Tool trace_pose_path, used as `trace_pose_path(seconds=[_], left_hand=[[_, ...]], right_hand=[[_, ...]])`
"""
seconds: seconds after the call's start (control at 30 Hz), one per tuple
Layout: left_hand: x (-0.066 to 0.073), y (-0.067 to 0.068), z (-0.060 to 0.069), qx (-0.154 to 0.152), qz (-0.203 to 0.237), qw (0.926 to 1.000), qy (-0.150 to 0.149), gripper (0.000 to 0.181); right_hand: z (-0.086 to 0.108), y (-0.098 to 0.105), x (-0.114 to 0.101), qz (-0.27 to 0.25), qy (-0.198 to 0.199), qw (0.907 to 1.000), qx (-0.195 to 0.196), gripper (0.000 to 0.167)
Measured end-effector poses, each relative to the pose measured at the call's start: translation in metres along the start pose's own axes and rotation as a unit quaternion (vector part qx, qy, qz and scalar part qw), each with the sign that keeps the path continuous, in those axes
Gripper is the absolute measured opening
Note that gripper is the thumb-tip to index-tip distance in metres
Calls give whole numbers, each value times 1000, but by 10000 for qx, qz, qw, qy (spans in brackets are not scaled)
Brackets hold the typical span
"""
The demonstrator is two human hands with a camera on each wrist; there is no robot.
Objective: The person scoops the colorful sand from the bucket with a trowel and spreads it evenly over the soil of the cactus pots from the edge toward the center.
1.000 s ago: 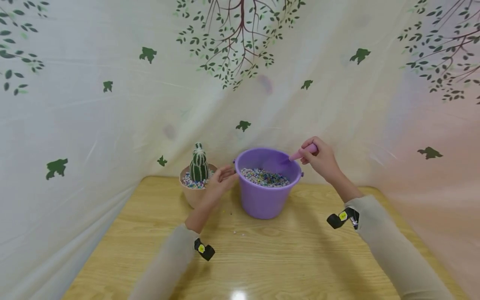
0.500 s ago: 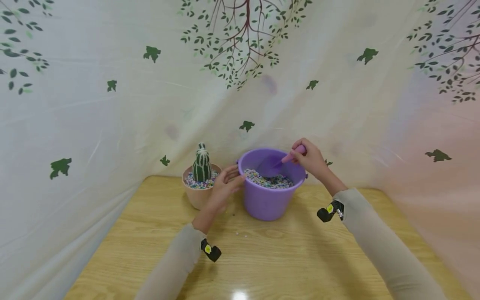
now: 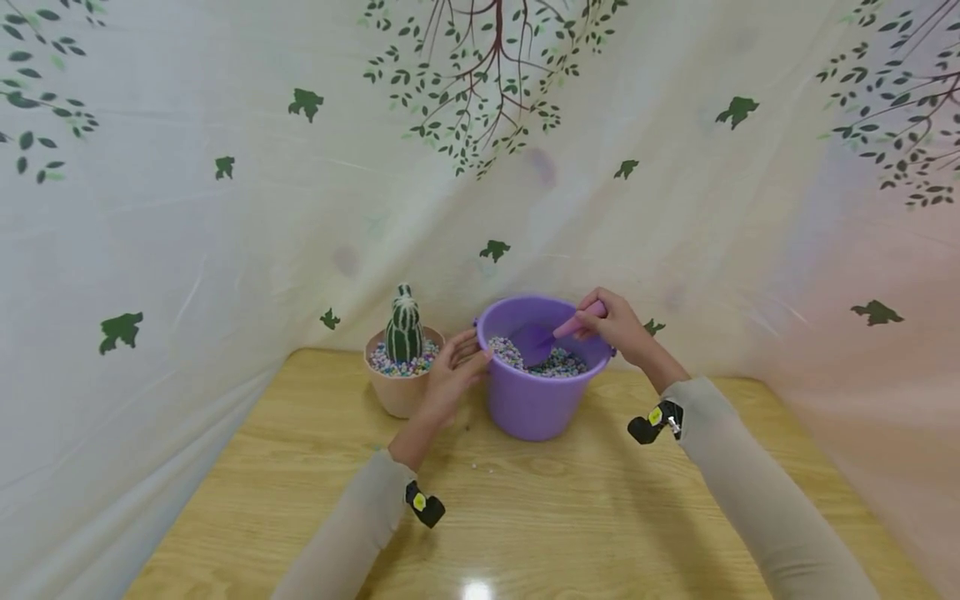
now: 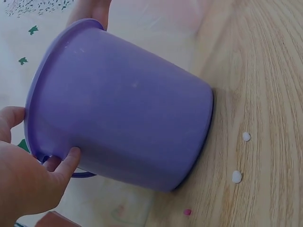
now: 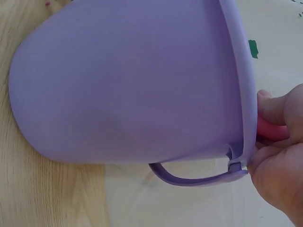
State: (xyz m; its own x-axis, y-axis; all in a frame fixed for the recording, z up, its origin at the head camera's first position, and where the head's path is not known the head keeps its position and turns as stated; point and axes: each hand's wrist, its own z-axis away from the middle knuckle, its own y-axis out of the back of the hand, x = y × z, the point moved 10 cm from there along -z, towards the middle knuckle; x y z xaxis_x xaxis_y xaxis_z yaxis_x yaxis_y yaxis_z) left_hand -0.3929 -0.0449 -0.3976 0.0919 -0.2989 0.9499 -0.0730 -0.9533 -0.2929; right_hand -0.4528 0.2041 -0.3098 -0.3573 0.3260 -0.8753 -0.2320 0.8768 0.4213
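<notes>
A purple bucket [image 3: 532,408] stands on the wooden table, with small multicoloured pebbles [image 3: 566,363] inside. My left hand [image 3: 452,375] holds the bucket's left side at the rim; in the left wrist view its fingertips [image 4: 73,155] touch the outer wall near the handle joint. My right hand [image 3: 617,327] grips the pink handle of a toy shovel [image 3: 583,320] over the right rim. The shovel's purple blade dips into the pebbles, its tip hidden. In the right wrist view the rim hides most of the shovel, and a little pink handle shows between the fingers.
Left of the bucket, close to my left hand, a potted cactus [image 3: 405,329] stands in a peach pot [image 3: 390,393] topped with coloured pebbles. A few loose pebbles [image 4: 236,177] lie on the table [image 3: 525,517]. A leaf-printed cloth [image 3: 420,208] hangs behind.
My right hand has moved left and down, bringing the shovel from the bucket's right rim into the pebbles. My left hand has come against the bucket's rim. The view has shifted slightly.
</notes>
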Motion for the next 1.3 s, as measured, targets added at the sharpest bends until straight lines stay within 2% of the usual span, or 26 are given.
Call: trace_pose_path(seconds=[0.13, 0.27, 0.37, 0.53, 0.63, 0.8, 0.93, 1.1, 1.2, 1.3], left_hand=[[-2, 1, -1, -40, -5, 10000, -33, 56], [-3, 1, -2, -121, 10, 9999, -20, 57], [-3, 1, -2, -135, -15, 9999, -16, 56], [-2, 1, -1, -108, -34, 9999, 12, 56], [-2, 2, -1, -116, -58, 9999, -11, 56], [-1, 1, -1, -105, -51, 9999, -32, 56], [0, 1, 0, -82, -7, 10000, -55, 56], [3, 0, 1, -89, -46, 9999, -113, 55], [2, 0, 1, -97, -36, 9999, -80, 56], [0, 0, 0, -89, -21, 10000, -33, 56]], right_hand=[[1, -3, 2, -220, -112, 9995, -201, 15], [4, -1, 3, -519, -461, 9971, -310, 19], [5, 2, 6, -641, -722, 9951, -218, 20], [4, 1, 9, -902, -788, 9925, -253, 18], [4, -2, 10, -1057, -827, 9901, -415, 22], [5, -6, 9, -1346, -665, 9860, -732, 27], [5, -3, 10, -1589, -564, 9827, -772, 32], [7, 3, 14, -1789, -442, 9813, -563, 26], [10, 8, 15, -1881, -365, 9809, -344, 19], [13, 10, 16, -1920, -289, 9808, -157, 18]])
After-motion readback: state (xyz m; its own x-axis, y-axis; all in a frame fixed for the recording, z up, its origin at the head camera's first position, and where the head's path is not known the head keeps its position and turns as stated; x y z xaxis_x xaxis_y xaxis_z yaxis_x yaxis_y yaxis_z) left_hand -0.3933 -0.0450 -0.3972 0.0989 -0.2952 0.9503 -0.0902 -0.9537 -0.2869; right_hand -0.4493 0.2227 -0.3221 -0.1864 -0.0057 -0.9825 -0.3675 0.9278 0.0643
